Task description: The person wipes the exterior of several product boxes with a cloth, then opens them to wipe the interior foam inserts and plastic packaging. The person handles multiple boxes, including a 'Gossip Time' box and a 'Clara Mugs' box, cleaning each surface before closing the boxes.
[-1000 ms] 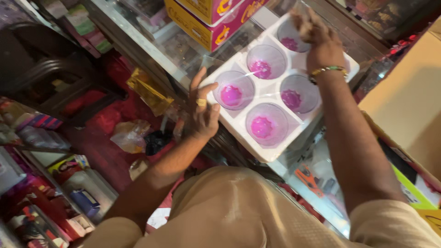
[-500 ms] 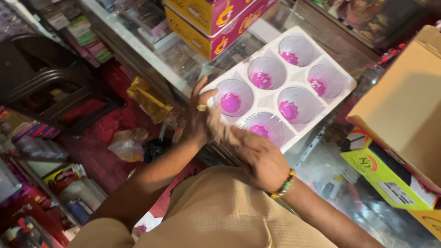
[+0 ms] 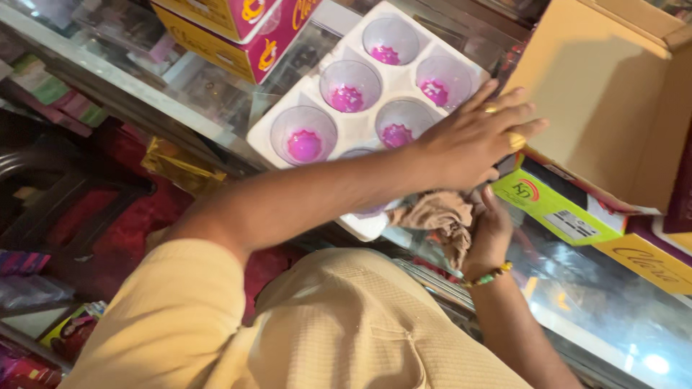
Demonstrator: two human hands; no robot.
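Resting on a glass shop counter (image 3: pixel 613 317), left hand (image 3: pixel 472 140) fingers spread; right hand (image 3: pixel 490 230) grips a cloth (image 3: pixel 436 216).

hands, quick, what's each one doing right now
Left hand: open, fingers spread, reaching across the white tray of glasses.
Right hand: closed on a brown cloth.

glass shop counter (image 3: pixel 613 317), dark chair (image 3: pixel 65 202), red floor (image 3: pixel 137 223), crowded shelves (image 3: pixel 43 79)

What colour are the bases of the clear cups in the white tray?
Bright pink-magenta bases, seen in the head view.
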